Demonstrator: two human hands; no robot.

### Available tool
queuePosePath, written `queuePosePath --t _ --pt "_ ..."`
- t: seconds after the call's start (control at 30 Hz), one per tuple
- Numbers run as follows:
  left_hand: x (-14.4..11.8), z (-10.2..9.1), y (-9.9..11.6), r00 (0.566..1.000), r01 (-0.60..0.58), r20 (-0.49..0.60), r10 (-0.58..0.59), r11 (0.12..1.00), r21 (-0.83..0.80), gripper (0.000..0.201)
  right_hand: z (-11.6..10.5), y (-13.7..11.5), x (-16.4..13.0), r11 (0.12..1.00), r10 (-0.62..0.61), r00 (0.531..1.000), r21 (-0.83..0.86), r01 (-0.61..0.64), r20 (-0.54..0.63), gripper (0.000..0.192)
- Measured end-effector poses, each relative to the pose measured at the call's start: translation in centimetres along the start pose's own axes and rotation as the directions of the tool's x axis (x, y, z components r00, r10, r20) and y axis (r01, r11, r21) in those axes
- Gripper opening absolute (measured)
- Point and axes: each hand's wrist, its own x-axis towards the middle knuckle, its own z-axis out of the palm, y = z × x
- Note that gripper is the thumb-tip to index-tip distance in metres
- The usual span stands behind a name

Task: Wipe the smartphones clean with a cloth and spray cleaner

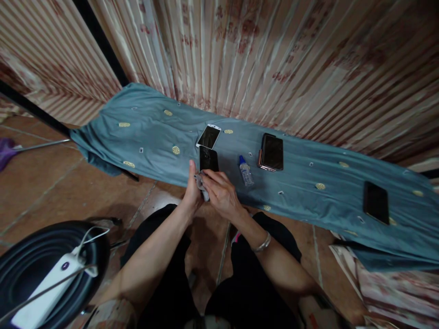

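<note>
My left hand (193,191), thumb raised, is closed at the near left edge of a black smartphone (208,158); its other fingers are mostly hidden. In the pinched fingers of my right hand (222,192) is a crumpled grey cloth (202,185), close against the left palm. The hands cover the lower end of the black phone. Just beyond it lies a white-framed smartphone (209,136), partly overlapped in view. A small clear bottle with a blue cap (246,172) rests on its side to the right of my hands.
A teal patterned cloth (154,151) covers the long narrow surface. Stacked phones (272,152) and another dark phone (376,202) lie to the right. A pleated curtain (219,55) hangs behind. A black hose coil (20,251) with a white power strip (50,292) is at lower left.
</note>
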Motion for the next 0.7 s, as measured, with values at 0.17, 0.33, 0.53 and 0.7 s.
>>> queuePosePath --t 0.17,0.33,0.53,0.7 --pt "-0.1 0.1 0.5 0.999 0.016 -0.045 -0.018 0.998 -0.061 0.075 0.4 -0.1 -0.4 0.997 -0.076 0.997 -0.012 0.076 -0.021 0.035" --pt "-0.3 0.6 0.0 0.995 0.007 -0.096 -0.012 0.999 -0.047 0.063 0.6 0.7 -0.1 0.998 -0.059 0.996 -0.027 0.057 -0.071 0.035" --pt "-0.4 0.7 -0.4 0.993 -0.075 -0.096 0.071 0.996 -0.038 0.055 0.3 1.2 0.5 0.996 -0.029 0.997 -0.081 0.023 -0.073 0.036" --pt "0.0 0.1 -0.1 0.994 -0.051 -0.092 0.052 0.999 0.005 0.058 0.5 0.8 0.2 0.999 -0.025 0.999 -0.041 0.024 -0.032 0.037"
